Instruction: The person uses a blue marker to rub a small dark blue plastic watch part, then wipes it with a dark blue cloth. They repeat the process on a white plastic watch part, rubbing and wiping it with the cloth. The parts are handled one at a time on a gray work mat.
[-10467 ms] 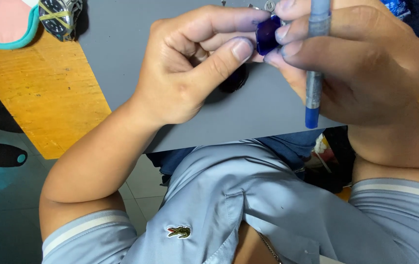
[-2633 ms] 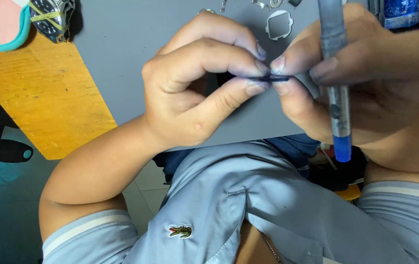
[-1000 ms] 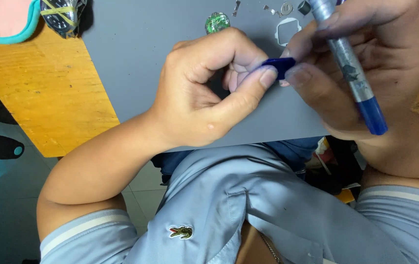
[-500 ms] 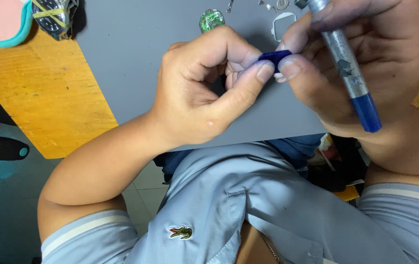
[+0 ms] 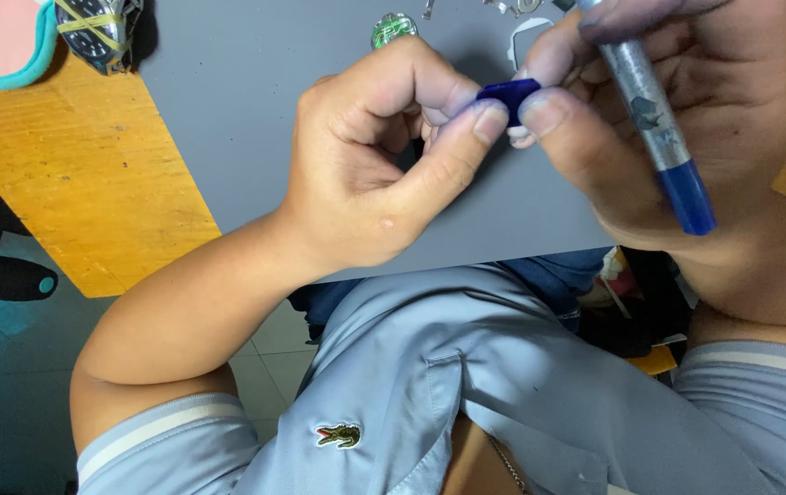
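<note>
Blue plastic piece [image 5: 509, 90] is being pinched from both sides over the grey mat [image 5: 228, 110], left hand [image 5: 374, 165] and right hand [image 5: 677, 119] gripping it; the right's silver-blue screwdriver [image 5: 654, 128], upright seconds ago, is now tilting aside, unused.

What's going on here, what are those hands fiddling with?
A person seated at a yellow wooden table covered by a grey mat pinches a small dark blue part between the fingertips of both hands. The left hand grips it with thumb and forefinger; the right hand grips its other end and also holds a silver tool with a blue handle. A small green round piece and bits of metal lie on the mat beyond the hands.
</note>
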